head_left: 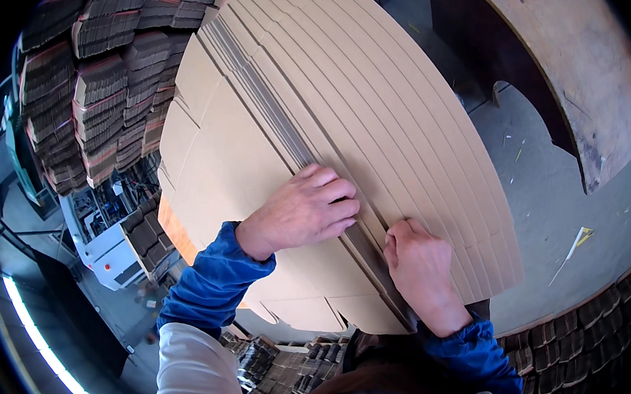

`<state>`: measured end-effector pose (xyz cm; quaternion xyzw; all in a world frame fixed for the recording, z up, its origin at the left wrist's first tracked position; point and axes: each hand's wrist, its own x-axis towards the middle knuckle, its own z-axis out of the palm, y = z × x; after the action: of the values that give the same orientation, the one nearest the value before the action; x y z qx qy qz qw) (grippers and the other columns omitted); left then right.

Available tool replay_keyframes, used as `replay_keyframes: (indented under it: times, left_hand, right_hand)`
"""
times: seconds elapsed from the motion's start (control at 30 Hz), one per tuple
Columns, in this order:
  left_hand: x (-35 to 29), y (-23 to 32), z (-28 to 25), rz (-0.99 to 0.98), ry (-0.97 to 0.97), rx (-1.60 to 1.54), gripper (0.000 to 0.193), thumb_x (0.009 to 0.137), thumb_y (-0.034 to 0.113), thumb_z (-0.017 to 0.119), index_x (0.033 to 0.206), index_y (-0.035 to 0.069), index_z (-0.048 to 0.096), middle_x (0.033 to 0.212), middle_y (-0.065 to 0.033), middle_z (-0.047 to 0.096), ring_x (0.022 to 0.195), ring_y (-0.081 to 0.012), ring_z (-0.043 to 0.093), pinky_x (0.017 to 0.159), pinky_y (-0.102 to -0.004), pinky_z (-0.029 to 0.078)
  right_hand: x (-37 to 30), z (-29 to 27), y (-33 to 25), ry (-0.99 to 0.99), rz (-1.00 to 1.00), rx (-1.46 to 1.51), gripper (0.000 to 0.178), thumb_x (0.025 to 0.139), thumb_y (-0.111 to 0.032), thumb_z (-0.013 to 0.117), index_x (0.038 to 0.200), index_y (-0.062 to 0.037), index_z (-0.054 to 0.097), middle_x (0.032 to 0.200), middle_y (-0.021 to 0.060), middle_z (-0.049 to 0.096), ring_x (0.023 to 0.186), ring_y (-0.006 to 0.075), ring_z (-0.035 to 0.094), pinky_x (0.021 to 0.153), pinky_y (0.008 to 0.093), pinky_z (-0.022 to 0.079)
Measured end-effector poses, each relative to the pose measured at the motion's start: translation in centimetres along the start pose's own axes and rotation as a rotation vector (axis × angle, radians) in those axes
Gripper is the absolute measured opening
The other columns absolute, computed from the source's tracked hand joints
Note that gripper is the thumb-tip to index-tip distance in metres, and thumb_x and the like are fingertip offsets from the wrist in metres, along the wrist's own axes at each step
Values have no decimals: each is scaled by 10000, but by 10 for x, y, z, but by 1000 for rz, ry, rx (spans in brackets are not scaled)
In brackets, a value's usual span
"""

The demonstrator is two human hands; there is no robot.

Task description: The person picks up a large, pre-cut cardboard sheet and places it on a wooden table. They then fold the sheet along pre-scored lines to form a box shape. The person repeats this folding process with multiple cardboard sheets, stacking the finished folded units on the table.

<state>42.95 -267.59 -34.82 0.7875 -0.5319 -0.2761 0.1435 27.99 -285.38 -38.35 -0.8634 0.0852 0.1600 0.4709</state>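
Resting on flat, tan, overlapping cardboard sheets (381,121), seemingly to steady their edges, the bare left hand (302,209) and right hand (422,268) curl their fingers, whether clamped I cannot tell.

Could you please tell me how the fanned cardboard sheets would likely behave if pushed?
The fanned cardboard sheets would probably slide over one another, as they lie staggered and overlapping. Each is likely light for its size, given its thin edges, and perhaps fairly stiff, since the broad faces show no obvious wrinkles.
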Motion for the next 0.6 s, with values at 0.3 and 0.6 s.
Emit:
replay_keyframes:
  times: [0.3,0.6]
  left_hand:
    - [-5,2,0,50,54,3,164,789,205,722,885,98,643,947,-32,567,926,-228,544,864,-368,452]
    - [-5,7,2,54,43,94,190,789,246,726,879,100,643,928,-31,572,926,-238,541,857,-375,461]
  right_hand:
    - [-7,2,-6,39,57,-114,226,857,-220,693,926,-92,520,817,114,616,633,337,649,524,435,501]
    - [-8,12,-7,119,29,-201,305,806,-251,751,917,-92,515,834,93,594,694,299,660,549,408,518]
